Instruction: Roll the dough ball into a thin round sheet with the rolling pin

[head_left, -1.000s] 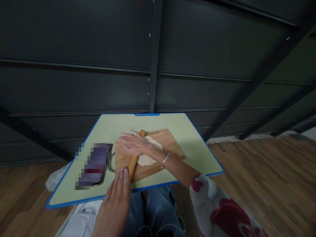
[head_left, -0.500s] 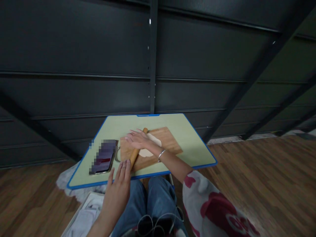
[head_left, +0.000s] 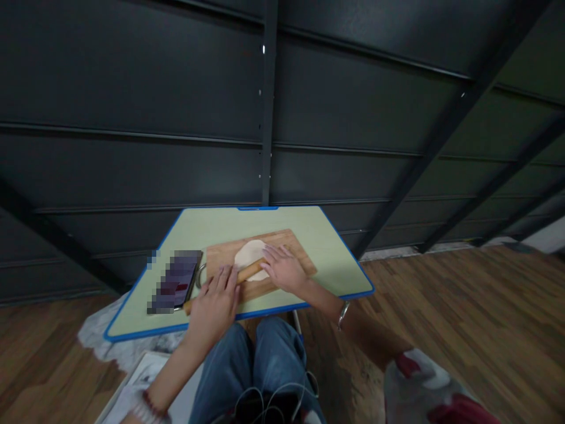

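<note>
A wooden rolling pin (head_left: 250,271) lies slantwise across the near part of a flat, pale, round sheet of dough (head_left: 248,253). Under the dough is a wooden cutting board (head_left: 218,253) with a metal ring handle at its left. My left hand (head_left: 217,299) rests over the pin's near left part, fingers laid across it. Over its right part is my right hand (head_left: 283,270), its fingers reaching past the pin and covering the dough's right edge. The pin's left tip sticks out beside my left hand.
A small light-green table (head_left: 326,253) with a blue rim carries the board. Left of it lies a phone (head_left: 179,280), partly pixelated. A dark panelled wall (head_left: 198,171) rises behind. Below the table are my knees, cables and a box with white cloth.
The rolling pin has turned from steep to a flatter slant. My right hand moved rightward from the board's left side, uncovering the dough's far left. My left hand stays near the board's front left corner.
</note>
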Demonstrator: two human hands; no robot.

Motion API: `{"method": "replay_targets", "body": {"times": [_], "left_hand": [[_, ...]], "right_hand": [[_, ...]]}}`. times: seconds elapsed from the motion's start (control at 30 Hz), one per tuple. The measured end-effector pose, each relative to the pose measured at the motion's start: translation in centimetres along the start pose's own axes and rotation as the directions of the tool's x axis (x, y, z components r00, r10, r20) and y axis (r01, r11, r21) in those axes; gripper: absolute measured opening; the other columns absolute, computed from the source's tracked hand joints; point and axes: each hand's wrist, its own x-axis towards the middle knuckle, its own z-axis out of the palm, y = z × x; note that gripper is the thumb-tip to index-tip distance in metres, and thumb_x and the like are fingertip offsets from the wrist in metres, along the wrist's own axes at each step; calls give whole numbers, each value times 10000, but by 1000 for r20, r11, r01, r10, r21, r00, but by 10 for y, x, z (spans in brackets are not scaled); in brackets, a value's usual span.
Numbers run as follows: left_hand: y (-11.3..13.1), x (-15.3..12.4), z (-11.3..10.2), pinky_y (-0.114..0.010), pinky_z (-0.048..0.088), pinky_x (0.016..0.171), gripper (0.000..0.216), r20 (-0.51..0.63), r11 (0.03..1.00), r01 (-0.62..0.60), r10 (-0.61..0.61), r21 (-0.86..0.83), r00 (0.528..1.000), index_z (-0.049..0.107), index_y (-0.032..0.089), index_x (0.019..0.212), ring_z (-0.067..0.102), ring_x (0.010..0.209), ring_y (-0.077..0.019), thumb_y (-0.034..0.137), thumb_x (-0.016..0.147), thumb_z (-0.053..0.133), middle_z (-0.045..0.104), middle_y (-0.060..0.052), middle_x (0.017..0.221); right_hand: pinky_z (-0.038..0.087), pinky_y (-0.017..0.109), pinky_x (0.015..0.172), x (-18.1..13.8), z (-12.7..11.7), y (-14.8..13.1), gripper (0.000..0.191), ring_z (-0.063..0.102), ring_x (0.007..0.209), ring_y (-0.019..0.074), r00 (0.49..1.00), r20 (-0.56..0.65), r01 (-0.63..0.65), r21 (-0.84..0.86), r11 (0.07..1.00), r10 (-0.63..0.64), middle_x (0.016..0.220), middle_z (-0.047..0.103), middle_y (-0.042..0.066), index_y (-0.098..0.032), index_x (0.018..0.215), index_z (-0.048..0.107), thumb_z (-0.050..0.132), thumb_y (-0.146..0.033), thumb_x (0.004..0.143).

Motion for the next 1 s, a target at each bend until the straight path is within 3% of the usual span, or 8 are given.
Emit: {"method": "replay_targets", "body": {"times": [0.2, 0.5, 0.67, 0.77, 0.87, 1.0], "left_hand": [[-27, 41, 26, -462, 342, 1037, 564, 22, 997, 73, -73, 6, 997, 490, -10, 1271, 465, 1247, -328, 390, 942, 268, 523, -248, 1303], [-55, 77, 41, -479, 244, 1107, 527, 159, 998, 49, -43, -34, 986, 524, 34, 1261, 390, 1321, -274, 279, 921, 204, 477, -200, 1372], [-71, 98, 48, -522, 150, 1133, 522, 185, 999, 40, -36, -18, 982, 498, 87, 1306, 220, 1402, -267, 286, 929, 196, 401, -155, 1442], [-79, 109, 52, -523, 59, 1147, 527, 163, 1000, 18, -15, -16, 986, 574, 95, 1221, 103, 1429, -255, 321, 942, 188, 385, -148, 1455], [-87, 123, 57, -548, 22, 1137, 581, 280, 996, 19, 7, -88, 960, 614, 125, 1176, 53, 1433, -261, 406, 952, 158, 369, -125, 1469], [-101, 146, 65, -562, 32, 1131, 643, 452, 965, 47, 77, -258, 889, 485, 160, 1333, 34, 1434, -250, 478, 948, 80, 308, -70, 1505]], "right_hand": [[252, 369, 1121, 24, 10, -1, 556, 338, 1347, 233, 999, 16, 52, -49, 997, -52, 1430, 408, 180, -27, 1357, 412, 370, -409, 955], [273, 374, 1112, 63, 23, 22, 519, 388, 1319, 226, 987, 57, 150, -34, 988, -148, 1393, 467, 153, -47, 1338, 456, 306, -383, 971], [279, 424, 1103, 93, 38, 35, 473, 374, 1331, 218, 976, 159, 150, 4, 989, -149, 1386, 490, 92, -158, 1307, 510, 260, -390, 980], [282, 437, 1103, 106, 47, 44, 484, 378, 1328, 218, 970, 222, 88, 71, 994, -101, 1392, 488, 64, -199, 1292, 526, 241, -435, 980], [283, 417, 1108, 114, 60, 55, 491, 373, 1333, 205, 965, 254, 27, 155, 988, -66, 1410, 468, 45, -225, 1304, 516, 241, -466, 977], [284, 343, 1116, 130, 73, 69, 478, 371, 1334, 173, 951, 293, 25, 239, 971, -97, 1426, 444, 46, -193, 1323, 501, 265, -432, 982]]}}
